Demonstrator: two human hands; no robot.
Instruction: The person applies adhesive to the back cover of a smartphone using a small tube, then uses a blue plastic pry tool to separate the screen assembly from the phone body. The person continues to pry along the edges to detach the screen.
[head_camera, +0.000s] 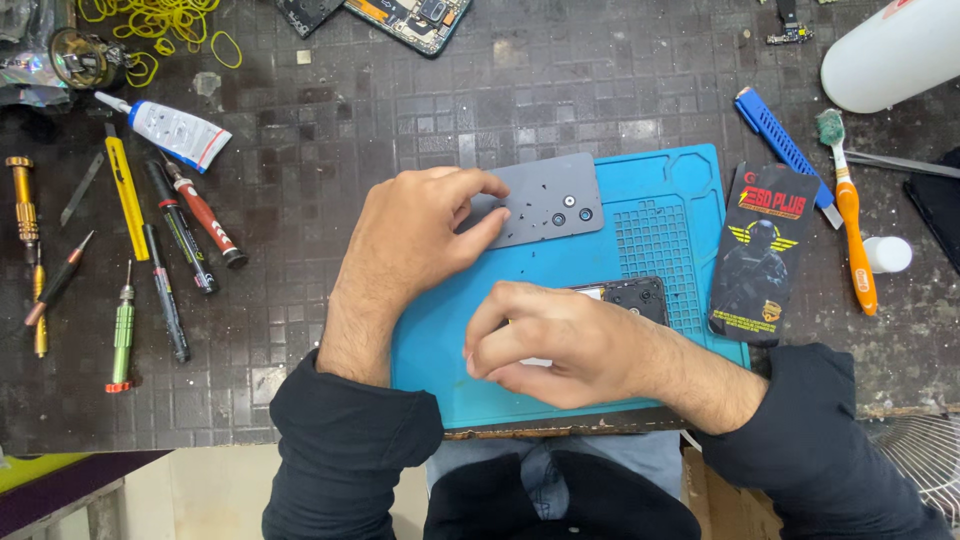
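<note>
Item 1: grey plate (550, 205), flat, thin, with 2 round holes near its far end. It lies half on the blue mat (660, 190), under the fingertips of the left hand (415, 235), whose fingers are spread narrow and press down rather than grip. Judged light, stiff and smooth; likely to slide if pushed, best taken by its long edges.

Item 2: dark phone (630, 295), mostly hidden under the right hand (560, 345), which is curled close over it; whether it pinches anything I cannot tell. Judged fragile, to be held by the sides.

Surface: dark tiled counter (450, 90), worn and dusty. Left of the left hand, a row of screwdrivers (165, 290) and a glue tube (175, 130). Right of the right hand, a black packet (760, 250), a blue knife (785, 150) and an orange toothbrush (850, 215).
</note>
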